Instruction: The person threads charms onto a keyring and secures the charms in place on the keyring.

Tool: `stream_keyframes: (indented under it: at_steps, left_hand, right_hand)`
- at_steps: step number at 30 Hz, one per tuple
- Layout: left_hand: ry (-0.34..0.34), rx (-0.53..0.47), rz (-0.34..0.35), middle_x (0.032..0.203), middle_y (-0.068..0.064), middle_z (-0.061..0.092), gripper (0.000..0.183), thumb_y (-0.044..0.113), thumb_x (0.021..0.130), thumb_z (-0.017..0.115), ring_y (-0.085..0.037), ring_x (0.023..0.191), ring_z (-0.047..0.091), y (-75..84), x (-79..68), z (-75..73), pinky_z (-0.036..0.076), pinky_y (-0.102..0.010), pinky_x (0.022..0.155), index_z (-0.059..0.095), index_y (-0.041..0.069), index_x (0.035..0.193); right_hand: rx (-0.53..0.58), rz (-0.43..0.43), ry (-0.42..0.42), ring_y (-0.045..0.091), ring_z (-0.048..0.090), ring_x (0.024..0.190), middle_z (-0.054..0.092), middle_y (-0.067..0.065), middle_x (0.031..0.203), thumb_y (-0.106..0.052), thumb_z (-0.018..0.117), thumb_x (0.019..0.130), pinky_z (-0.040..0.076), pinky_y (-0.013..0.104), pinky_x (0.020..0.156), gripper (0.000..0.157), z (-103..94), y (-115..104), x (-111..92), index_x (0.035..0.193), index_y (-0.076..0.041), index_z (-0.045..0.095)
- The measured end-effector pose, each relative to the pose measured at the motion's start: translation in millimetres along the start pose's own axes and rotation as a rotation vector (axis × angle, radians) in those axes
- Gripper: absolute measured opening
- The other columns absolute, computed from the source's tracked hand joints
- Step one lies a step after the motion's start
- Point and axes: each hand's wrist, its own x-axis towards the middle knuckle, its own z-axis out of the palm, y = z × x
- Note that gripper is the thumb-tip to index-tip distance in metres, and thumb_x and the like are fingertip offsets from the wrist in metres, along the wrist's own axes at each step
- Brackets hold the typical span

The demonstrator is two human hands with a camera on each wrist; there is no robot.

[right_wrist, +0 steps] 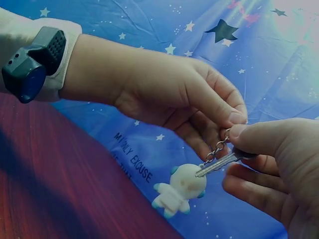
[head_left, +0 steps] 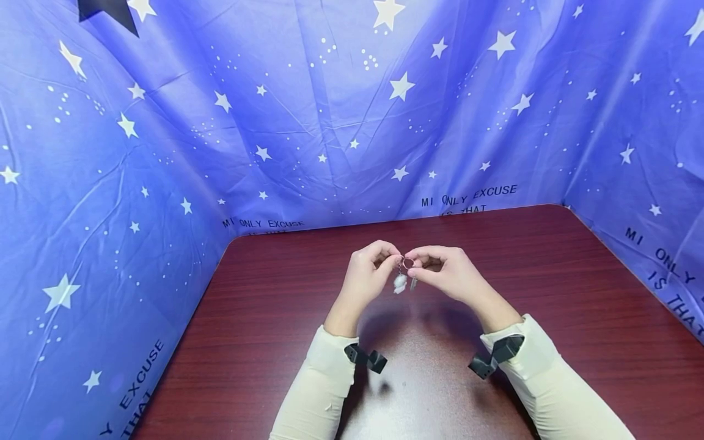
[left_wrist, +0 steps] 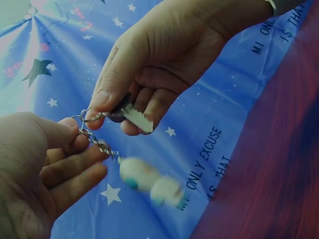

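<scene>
A metal key ring [head_left: 408, 263] is stretched between both hands, held in the air over the table. Thumb and forefinger of my left hand [head_left: 365, 272] pinch it on the left, where a short chain [right_wrist: 214, 151] joins. My right hand [head_left: 451, 272] pinches the opposite side of the ring, close to the dark head of a silver key [left_wrist: 138, 118]. The key's toothed blade sticks out below the right fingers. From the chain dangles a white figure charm [right_wrist: 182, 184] with blue-green ears and feet, blurred in the left wrist view. Fingertips hide part of the ring.
Beneath the hands lies a dark red wood-grain table [head_left: 264, 318]. Blue cloth [head_left: 324, 110] with white stars and printed words hangs around its back and sides. Black wrist cameras [head_left: 497, 355] are strapped over the cream sleeves [head_left: 324, 385].
</scene>
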Motion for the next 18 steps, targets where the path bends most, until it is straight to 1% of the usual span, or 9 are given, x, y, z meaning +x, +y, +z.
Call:
stream_keyframes:
  at_steps: [2, 5, 7, 8, 10, 13, 14, 16, 18]
  left_hand:
    - [-0.009, -0.159, -0.066, 0.081, -0.016, 0.07, 0.006, 0.0, 0.095, 0.067, -0.011, 0.069, 0.067, -2.5, 0.0, 1.8, 0.059, -0.03, 0.065, 0.064, -0.005, 0.092]
    - [-0.012, -0.416, -0.19, 0.081, -0.015, 0.069, 0.004, -0.005, 0.095, 0.064, -0.013, 0.073, 0.07, -6.3, -0.2, 4.3, 0.061, -0.036, 0.072, 0.063, -0.004, 0.091]
    - [-0.011, -0.526, -0.256, 0.079, -0.01, 0.068, 0.008, -0.007, 0.095, 0.062, -0.014, 0.072, 0.071, -9.2, -0.5, 5.3, 0.061, -0.036, 0.072, 0.064, -0.001, 0.09]
    - [-0.013, -0.564, -0.288, 0.078, -0.007, 0.067, 0.011, -0.008, 0.094, 0.062, -0.014, 0.071, 0.071, -10.9, -0.5, 5.7, 0.061, -0.034, 0.071, 0.064, 0.001, 0.089]
    - [-0.028, -0.608, -0.34, 0.075, -0.004, 0.065, 0.009, -0.007, 0.094, 0.062, -0.013, 0.069, 0.07, -15.2, -0.8, 6.0, 0.06, -0.03, 0.069, 0.063, 0.001, 0.09]
    - [-0.056, -0.636, -0.414, 0.075, -0.003, 0.063, 0.003, -0.006, 0.094, 0.063, -0.013, 0.066, 0.068, -19.9, -1.4, 5.3, 0.058, -0.026, 0.064, 0.062, -0.003, 0.092]
    - [-0.074, -0.634, -0.435, 0.075, -0.003, 0.064, 0.002, -0.005, 0.094, 0.063, -0.012, 0.065, 0.067, -21.3, -1.5, 5.0, 0.057, -0.025, 0.062, 0.062, -0.005, 0.093]
    - [-0.111, -0.614, -0.477, 0.077, -0.002, 0.065, 0.005, -0.004, 0.094, 0.063, -0.011, 0.063, 0.065, -22.9, -1.9, 4.3, 0.054, -0.023, 0.058, 0.062, -0.008, 0.096]
    - [-0.156, -0.583, -0.507, 0.077, -0.001, 0.066, 0.012, -0.003, 0.094, 0.064, -0.01, 0.062, 0.062, -23.6, -2.3, 3.6, 0.051, -0.021, 0.054, 0.061, -0.012, 0.101]
  right_hand:
    - [0.038, 0.002, -0.015, 0.012, 0.068, 0.073, 0.068, 0.01, 0.083, -0.001, 0.078, 0.085, 0.057, 0.026, 0.066, 0.028, -1.3, -1, 0, 0.112, 0.002, 0.071]
    - [0.147, 0.002, -0.049, 0.015, 0.07, 0.074, 0.065, 0.017, 0.084, 0.007, 0.074, 0.086, 0.059, 0.03, 0.066, 0.031, -3.1, -2, 1, 0.116, 0.009, 0.065]
    - [0.214, -0.008, -0.061, 0.016, 0.07, 0.073, 0.063, 0.018, 0.085, 0.012, 0.071, 0.086, 0.06, 0.032, 0.064, 0.032, -4.3, -3, 1, 0.116, 0.012, 0.06]
    - [0.238, -0.013, -0.061, 0.016, 0.071, 0.072, 0.062, 0.017, 0.086, 0.013, 0.07, 0.086, 0.06, 0.033, 0.064, 0.032, -5.0, -3, 2, 0.115, 0.012, 0.058]
    - [0.278, -0.021, -0.053, 0.017, 0.07, 0.07, 0.061, 0.014, 0.087, 0.016, 0.068, 0.085, 0.06, 0.034, 0.062, 0.032, -6.5, -3, 2, 0.114, 0.011, 0.056]
    - [0.308, -0.024, -0.021, 0.016, 0.069, 0.069, 0.062, 0.009, 0.087, 0.017, 0.069, 0.083, 0.06, 0.033, 0.061, 0.031, -10.1, -3, 2, 0.109, 0.007, 0.056]
    - [0.315, -0.022, -0.01, 0.016, 0.069, 0.069, 0.063, 0.009, 0.087, 0.018, 0.069, 0.083, 0.06, 0.034, 0.061, 0.031, -11.7, -3, 3, 0.108, 0.006, 0.056]
    - [0.322, -0.011, 0.008, 0.016, 0.069, 0.069, 0.064, 0.009, 0.087, 0.017, 0.069, 0.083, 0.06, 0.034, 0.062, 0.029, -15.4, -2, 3, 0.107, 0.007, 0.055]
    - [0.317, 0.006, 0.021, 0.016, 0.069, 0.07, 0.064, 0.011, 0.088, 0.017, 0.068, 0.084, 0.06, 0.034, 0.063, 0.027, -19.1, -2, 4, 0.106, 0.01, 0.054]
